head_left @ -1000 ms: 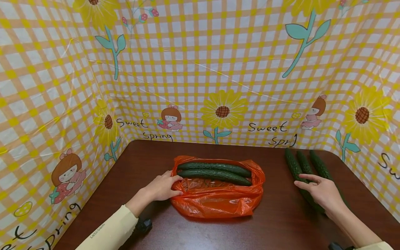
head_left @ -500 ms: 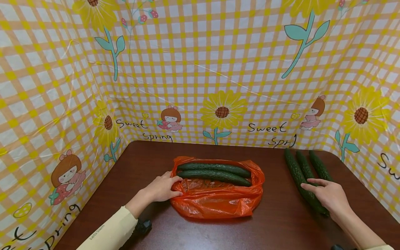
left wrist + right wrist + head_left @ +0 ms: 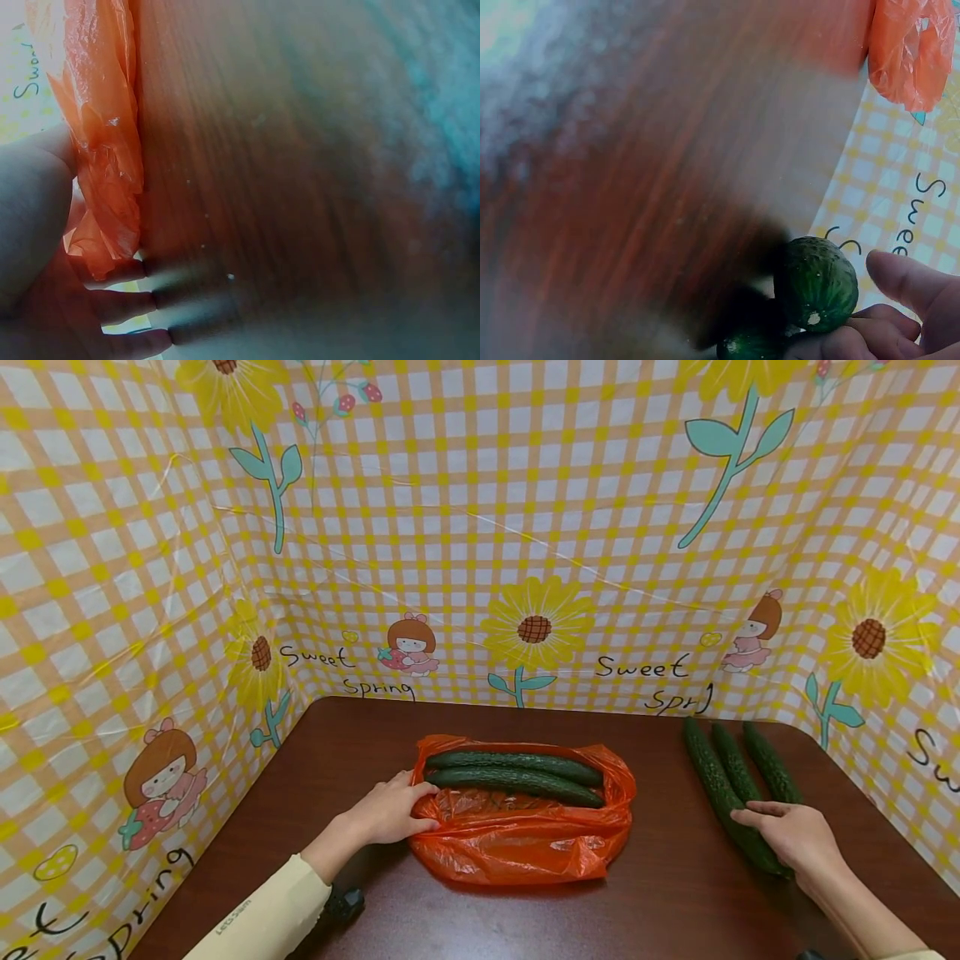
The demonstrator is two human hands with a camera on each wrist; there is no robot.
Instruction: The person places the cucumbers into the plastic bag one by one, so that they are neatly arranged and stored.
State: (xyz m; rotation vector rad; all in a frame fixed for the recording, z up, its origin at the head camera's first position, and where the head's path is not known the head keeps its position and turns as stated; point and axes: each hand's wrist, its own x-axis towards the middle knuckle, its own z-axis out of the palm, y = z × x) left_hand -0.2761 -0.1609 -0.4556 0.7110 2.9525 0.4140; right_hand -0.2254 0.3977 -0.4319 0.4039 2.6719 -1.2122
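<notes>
An orange-red plastic bag lies in the middle of the table with its mouth spread, two long green cucumbers side by side in it. My left hand holds the bag's left edge; the left wrist view shows the crinkled film between thumb and fingers. At the right, my right hand grips the leftmost of three cucumbers lying in a row. From the right wrist view its rounded end shows, fingers curled beneath and thumb beside it. The hand partly covers the other two cucumbers.
Beside the gripped one lie a middle cucumber and a right cucumber, near the right side of the brown table. A checked, flower-printed sheet stands as walls at the back and both sides.
My right hand has shifted slightly toward me and right along the cucumbers, and its thumb and fingers have closed in on the leftmost one. The left hand and bag stay put.
</notes>
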